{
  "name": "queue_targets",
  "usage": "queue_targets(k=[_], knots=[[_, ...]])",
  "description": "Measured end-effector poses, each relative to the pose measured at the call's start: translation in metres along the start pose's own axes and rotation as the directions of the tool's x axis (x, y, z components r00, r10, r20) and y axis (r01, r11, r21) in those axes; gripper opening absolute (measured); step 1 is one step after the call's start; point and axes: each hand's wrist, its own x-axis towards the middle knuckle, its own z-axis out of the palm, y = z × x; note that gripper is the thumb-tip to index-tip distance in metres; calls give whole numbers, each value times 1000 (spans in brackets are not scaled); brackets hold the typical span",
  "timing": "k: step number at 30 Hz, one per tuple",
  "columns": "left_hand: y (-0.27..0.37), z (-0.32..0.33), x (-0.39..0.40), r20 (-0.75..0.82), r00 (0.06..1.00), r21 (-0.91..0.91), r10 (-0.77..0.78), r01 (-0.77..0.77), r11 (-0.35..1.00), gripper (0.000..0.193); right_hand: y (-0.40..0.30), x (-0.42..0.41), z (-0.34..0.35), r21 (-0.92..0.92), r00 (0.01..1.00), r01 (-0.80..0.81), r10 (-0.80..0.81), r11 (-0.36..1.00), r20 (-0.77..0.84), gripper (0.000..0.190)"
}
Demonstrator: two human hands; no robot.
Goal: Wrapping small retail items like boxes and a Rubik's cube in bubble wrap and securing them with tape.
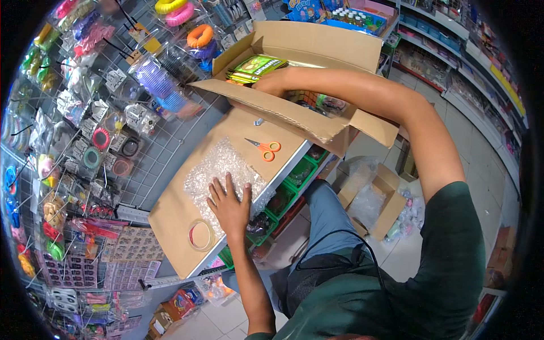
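Note:
My left hand (231, 208) lies with fingers spread on a sheet of bubble wrap (223, 165), which covers part of the brown tabletop (174, 225). Just left of that wrist is a roll of clear tape (201, 235). Orange-handled scissors (264, 148) rest beyond the wrap, blades pointing left. My right hand (274, 80) reaches into an open cardboard box (316, 40) at the table's far end, against a stack of green printed packets (259, 68). Its fingertips are hidden, so whether it grips a packet is unclear. Other packaged goods (329, 104) show inside the box under my right forearm.
A wire-grid wall (163, 153) hung with hair ties and small packaged goods runs along the left. Green baskets (282, 199) sit below the tabletop edge. On the tiled floor stands a small open carton (389, 204) holding clear plastic. Stocked shelves (463, 55) line the right.

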Motion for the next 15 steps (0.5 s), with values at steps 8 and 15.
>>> queue_targets(k=[8,15], knots=[[2,-1,1,-10,1000,-17,-7,7,1000,69,-29,-23,-24,128,962,-92,55,987,268,36],[1,-3,0,5,1000,-17,-16,16,1000,70,-24,-20,-41,-77,964,134,-112,988,242,40]])
